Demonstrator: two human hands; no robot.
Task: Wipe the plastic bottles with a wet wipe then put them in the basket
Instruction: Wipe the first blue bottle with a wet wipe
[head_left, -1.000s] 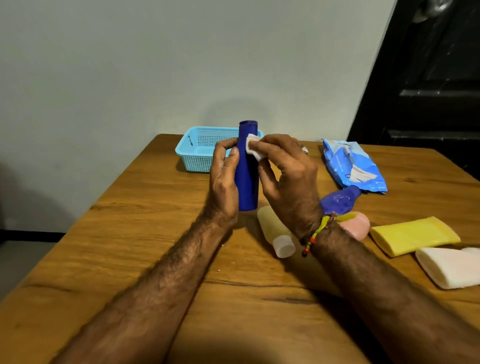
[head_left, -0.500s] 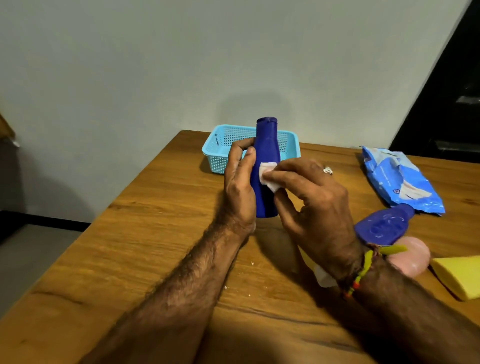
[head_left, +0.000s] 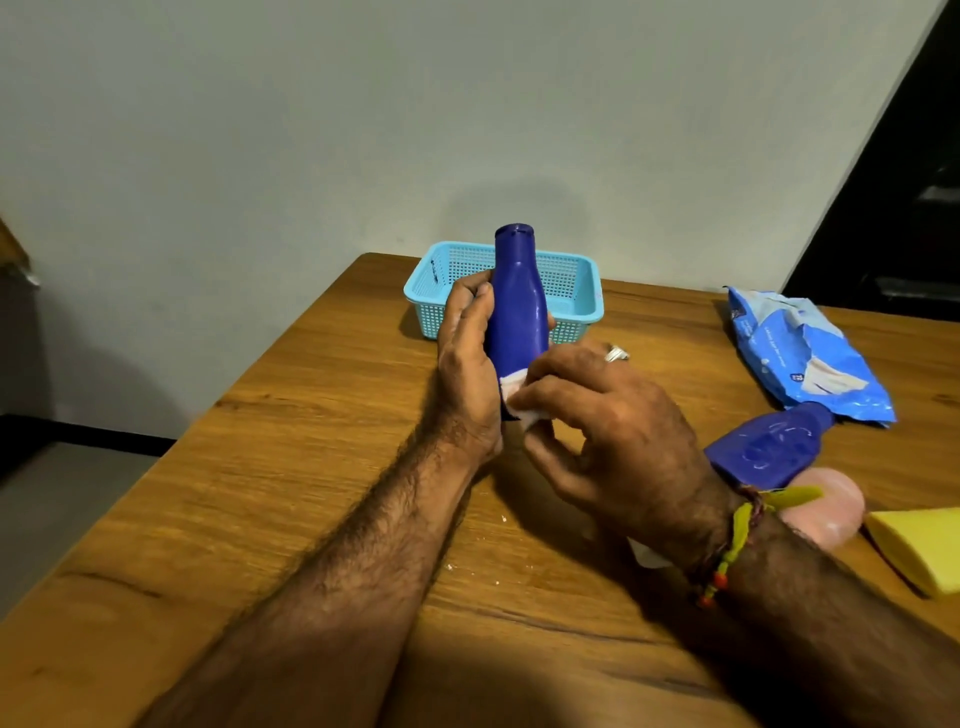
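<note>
**Blue bottle held upright while a wet wipe presses its lower side**

The left hand (head_left: 470, 358) is wrapped around the dark blue bottle (head_left: 517, 306), its fingers curled over the bottle's left side and a fingertip showing past the right edge. The bottle stands upright, narrow neck at the top, with its base hidden behind both hands, so whether it rests on the tabletop (head_left: 291, 467) cannot be told. The right hand (head_left: 613, 431) is closed on a small white wet wipe (head_left: 519, 402), pinched between thumb and fingers and pressed against the bottle's lower part, just beside the left palm. A silver ring (head_left: 615, 354) sits on one right finger, and a yellow-green thread bracelet with red beads (head_left: 732, 545) circles the right wrist.

Behind the bottle, near the far edge of the tabletop, sits the light blue mesh basket (head_left: 571, 291), with nothing visible inside it. To the right of the right hand a second blue bottle (head_left: 769, 447) lies on its side, its neck pointing at a blue wet-wipe packet (head_left: 805, 353) that lies crumpled farther back. Touching that lying bottle from the near side is a pink bottle (head_left: 831, 514), partly covered by the right wrist. Just beside it at the frame's right edge lies a yellow bottle (head_left: 919, 545), cut off by the border. A white object (head_left: 647, 556) peeks out under the right wrist.
</note>
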